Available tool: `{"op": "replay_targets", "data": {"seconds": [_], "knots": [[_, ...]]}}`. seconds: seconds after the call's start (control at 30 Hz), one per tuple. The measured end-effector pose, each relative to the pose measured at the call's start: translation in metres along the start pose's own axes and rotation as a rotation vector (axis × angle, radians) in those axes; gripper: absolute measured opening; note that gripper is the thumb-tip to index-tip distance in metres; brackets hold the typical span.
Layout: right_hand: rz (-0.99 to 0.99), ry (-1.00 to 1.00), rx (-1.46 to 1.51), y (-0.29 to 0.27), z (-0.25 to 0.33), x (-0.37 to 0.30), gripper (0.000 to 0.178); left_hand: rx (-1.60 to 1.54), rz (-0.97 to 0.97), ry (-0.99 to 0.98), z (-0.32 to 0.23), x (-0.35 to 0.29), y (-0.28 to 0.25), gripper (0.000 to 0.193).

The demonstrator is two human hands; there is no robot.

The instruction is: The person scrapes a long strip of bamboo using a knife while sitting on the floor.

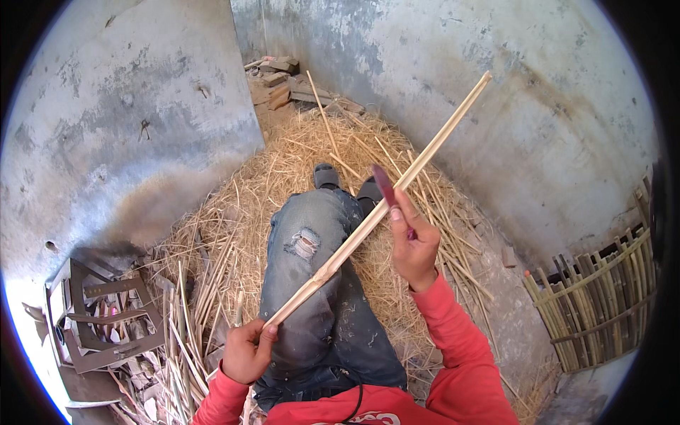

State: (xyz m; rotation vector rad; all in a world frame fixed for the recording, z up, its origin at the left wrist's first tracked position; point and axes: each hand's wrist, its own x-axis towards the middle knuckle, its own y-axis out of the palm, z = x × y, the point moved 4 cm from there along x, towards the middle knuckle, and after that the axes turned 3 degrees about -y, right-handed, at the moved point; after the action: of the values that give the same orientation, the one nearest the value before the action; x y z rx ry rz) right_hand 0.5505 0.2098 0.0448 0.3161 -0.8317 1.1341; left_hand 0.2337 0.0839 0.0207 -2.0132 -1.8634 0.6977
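Note:
A long pale strip of split bamboo [333, 265] slants across my lap, from the lower left up to the far right. My left hand [248, 350] is closed around its near end. In my right hand [414, 244] is a knife with a reddish-purple blade [383, 185], its blade against or very close to the strip past the middle. The right thumb points up along the strip, and the fingers wrap the handle, which is mostly hidden. A joint in the bamboo shows above my torn jeans [297, 244].
Straw-like shavings [234, 191] cover the floor around my legs. Loose bamboo strips [180, 340] lie at the left, more at the right. A dark broken frame [106, 287] sits far left, a slatted bamboo basket [602, 304] at right. Bricks [280, 74] are piled by the far wall [319, 42].

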Motion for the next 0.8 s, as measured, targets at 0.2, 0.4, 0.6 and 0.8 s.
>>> {"op": "replay_targets", "data": {"seconds": [0.2, 0.4, 0.6, 0.8], "knots": [[-0.046, 0.033, -0.018, -0.013, 0.01, 0.023, 0.069, 0.047, -0.051, 0.031, 0.005, -0.002, 0.003, 0.033], [0.046, 0.099, -0.013, 0.015, 0.032, -0.01, 0.098, 0.114, -0.066, 0.039, 0.003, -0.002, 0.004, 0.035], [0.2, 0.134, 0.042, 0.033, 0.04, -0.046, 0.106, 0.088, -0.076, 0.034, 0.004, -0.003, 0.003, 0.036], [0.116, -0.064, 0.134, 0.024, 0.034, -0.049, 0.066, 0.039, -0.053, 0.017, 0.0, -0.003, 0.005, 0.038]]}}
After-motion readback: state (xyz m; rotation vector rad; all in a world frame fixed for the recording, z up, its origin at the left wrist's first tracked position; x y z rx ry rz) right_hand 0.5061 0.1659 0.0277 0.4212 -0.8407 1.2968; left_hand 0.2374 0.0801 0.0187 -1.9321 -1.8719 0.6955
